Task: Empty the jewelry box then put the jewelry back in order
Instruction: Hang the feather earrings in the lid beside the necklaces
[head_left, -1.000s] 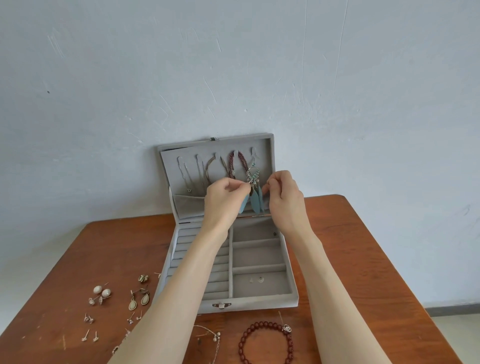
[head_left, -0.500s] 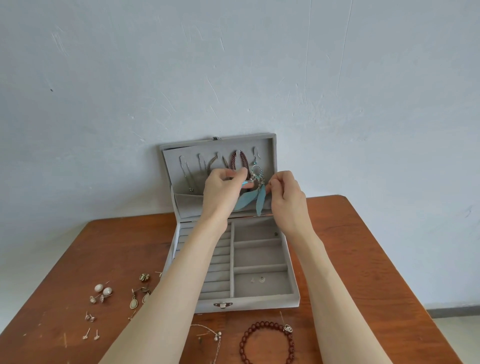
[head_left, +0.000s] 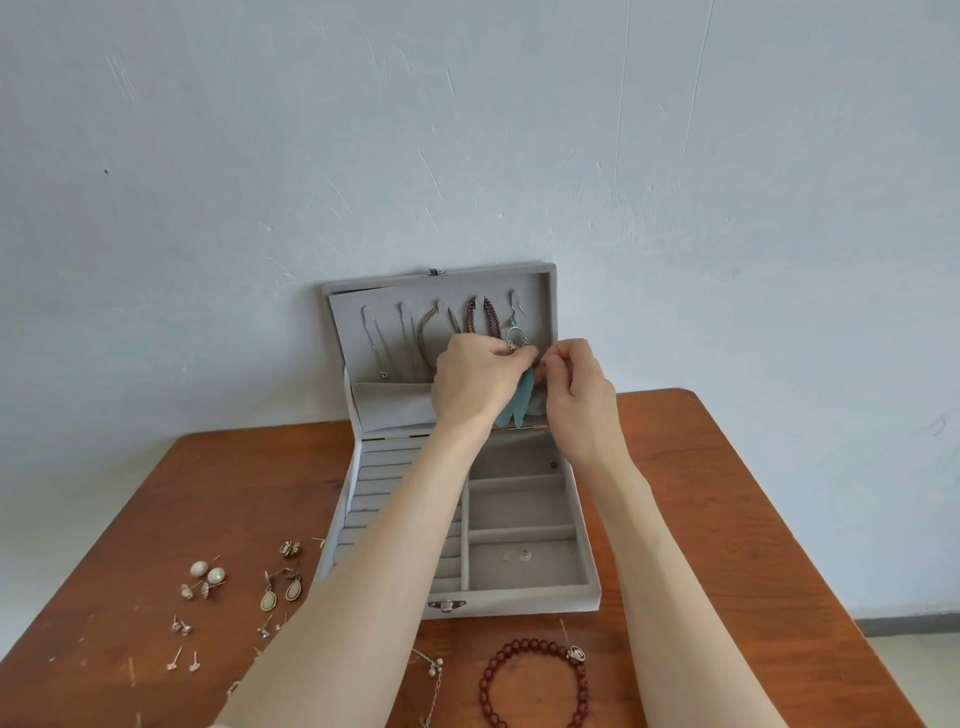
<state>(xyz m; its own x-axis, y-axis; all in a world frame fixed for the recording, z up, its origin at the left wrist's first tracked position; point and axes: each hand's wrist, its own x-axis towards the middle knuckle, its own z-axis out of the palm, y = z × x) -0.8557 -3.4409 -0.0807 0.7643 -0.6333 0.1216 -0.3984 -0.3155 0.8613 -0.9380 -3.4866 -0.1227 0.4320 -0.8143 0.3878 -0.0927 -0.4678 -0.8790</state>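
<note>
A grey velvet jewelry box (head_left: 584, 597) stands open on the wooden table, its lid upright against the wall. Chains (head_left: 382, 345), a thin bangle and a dark red bead strand (head_left: 483, 319) hang from hooks inside the lid. A blue feather earring (head_left: 517, 397) hangs from the rightmost hook. My left hand (head_left: 475, 379) pinches the earring at its metal top. My right hand (head_left: 579, 389) is just right of the feathers, its fingertips pinched together beside them; what they hold is hidden.
Pearl studs (head_left: 208, 571), drop earrings (head_left: 283, 592) and small studs (head_left: 182, 626) lie on the table left of the box. A red bead bracelet (head_left: 535, 680) and a thin chain (head_left: 434, 675) lie in front of it. A small item (head_left: 524, 556) sits in the box's front right compartment.
Both hands have stayed at the feather earring in the lid. The feathers, swung left half a second ago, now hang straighter down between my hands.
</note>
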